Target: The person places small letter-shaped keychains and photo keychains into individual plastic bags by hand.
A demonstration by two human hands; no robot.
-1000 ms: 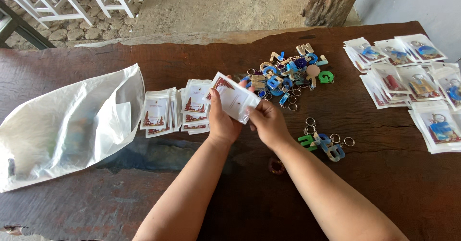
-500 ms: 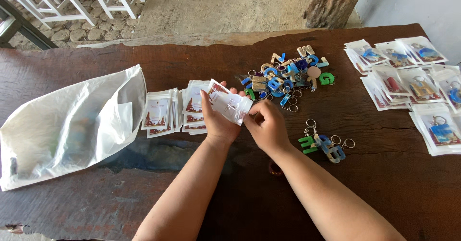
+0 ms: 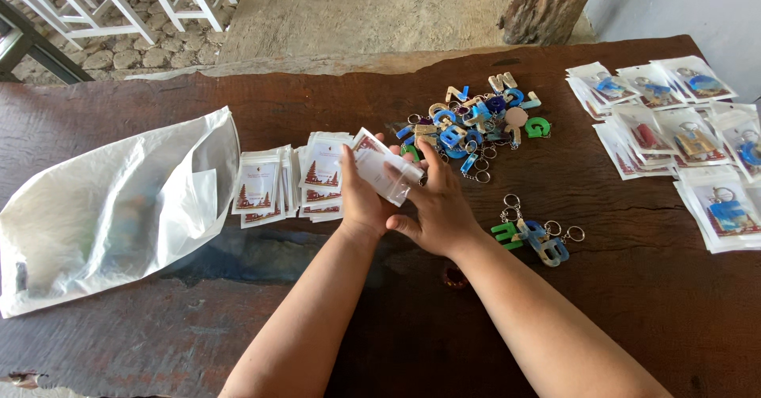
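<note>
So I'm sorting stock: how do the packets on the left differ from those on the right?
The left packets lie in two overlapping stacks beside the white plastic bag and look flat, showing only red-printed cards. The right packets are spread wider and each holds a keychain, mostly blue. Both are small clear sleeves with white cards on the wooden table.

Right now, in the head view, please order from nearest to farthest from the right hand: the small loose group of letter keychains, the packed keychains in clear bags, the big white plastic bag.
1. Small loose group of letter keychains: just right of the right hand.
2. Packed keychains in clear bags: far right of the table.
3. Big white plastic bag: far left.
</note>
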